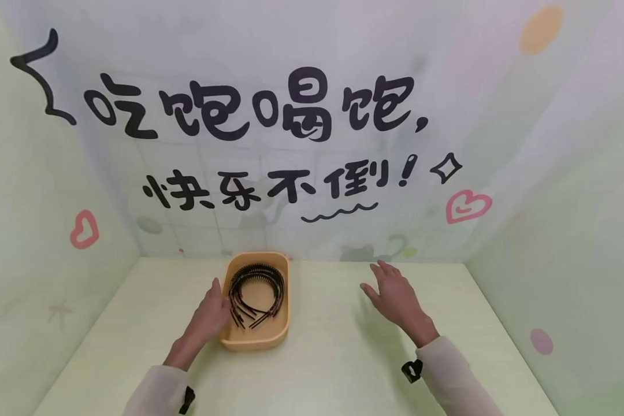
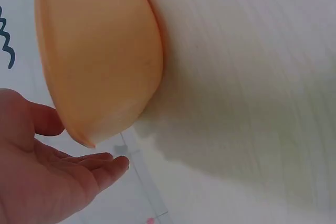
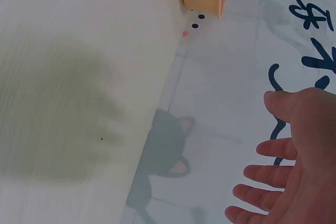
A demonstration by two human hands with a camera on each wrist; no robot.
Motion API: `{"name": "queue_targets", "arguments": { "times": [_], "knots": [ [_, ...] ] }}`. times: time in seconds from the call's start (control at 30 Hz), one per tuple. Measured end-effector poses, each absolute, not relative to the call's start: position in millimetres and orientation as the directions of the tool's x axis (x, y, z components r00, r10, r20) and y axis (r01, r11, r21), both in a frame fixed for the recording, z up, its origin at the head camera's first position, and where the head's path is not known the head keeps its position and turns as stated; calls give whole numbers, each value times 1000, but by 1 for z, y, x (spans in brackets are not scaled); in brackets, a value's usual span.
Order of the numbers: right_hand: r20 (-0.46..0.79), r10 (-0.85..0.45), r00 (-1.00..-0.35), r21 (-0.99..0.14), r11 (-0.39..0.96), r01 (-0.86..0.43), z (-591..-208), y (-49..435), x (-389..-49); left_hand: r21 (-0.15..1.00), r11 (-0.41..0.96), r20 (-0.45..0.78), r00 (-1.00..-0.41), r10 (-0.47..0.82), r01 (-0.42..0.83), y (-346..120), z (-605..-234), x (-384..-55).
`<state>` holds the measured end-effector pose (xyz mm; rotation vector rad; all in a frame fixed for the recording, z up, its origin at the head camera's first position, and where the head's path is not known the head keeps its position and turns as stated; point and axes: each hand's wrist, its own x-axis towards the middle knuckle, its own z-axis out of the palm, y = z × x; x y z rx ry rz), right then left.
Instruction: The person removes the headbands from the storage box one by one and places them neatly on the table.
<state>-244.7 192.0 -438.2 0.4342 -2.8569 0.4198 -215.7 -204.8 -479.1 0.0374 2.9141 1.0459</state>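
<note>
Loosely parted, left hand [image 1: 208, 318] is straddling the nine-o'clock edge of an orange oblong plastic tub [image 1: 255, 345]; right hand [image 1: 395, 297], splayed, empty, is hovering at three.

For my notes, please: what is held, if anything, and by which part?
The right hand holds nothing. The left hand is by the box rim; whether it grips cannot be told.
</note>
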Motion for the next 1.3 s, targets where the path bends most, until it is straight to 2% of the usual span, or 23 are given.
{"name": "queue_targets", "arguments": {
  "times": [0.2, 0.43, 0.6, 0.83, 1.17, 1.3],
  "knots": [
    [231, -277, -933, -331, 879, -343, -442, 172, -248, 698, 716, -62, -998, 32, -21, -208, -497, -220],
    [169, -280, -945, -456, 828, -327, -443, 147, -250, 694, 720, 9, -1000, -1, 5, -199, -515, -222],
    [127, -281, -951, -570, 764, -302, -449, 127, -252, 705, 709, 1, -999, -44, -30, -188, -514, -219],
    [64, -339, -938, -674, 679, -291, -451, 95, -261, 660, 749, 3, -996, -85, -62, -181, -516, -220],
    [-20, -402, -915, -848, 492, -198, -452, 55, -266, 632, 773, 19, -995, -98, -64, -179, -515, -223],
    [-72, -425, -902, -903, 411, -121, -452, 42, -264, 626, 778, 28, -995, -93, -55, -179, -514, -224]
  ]
}}
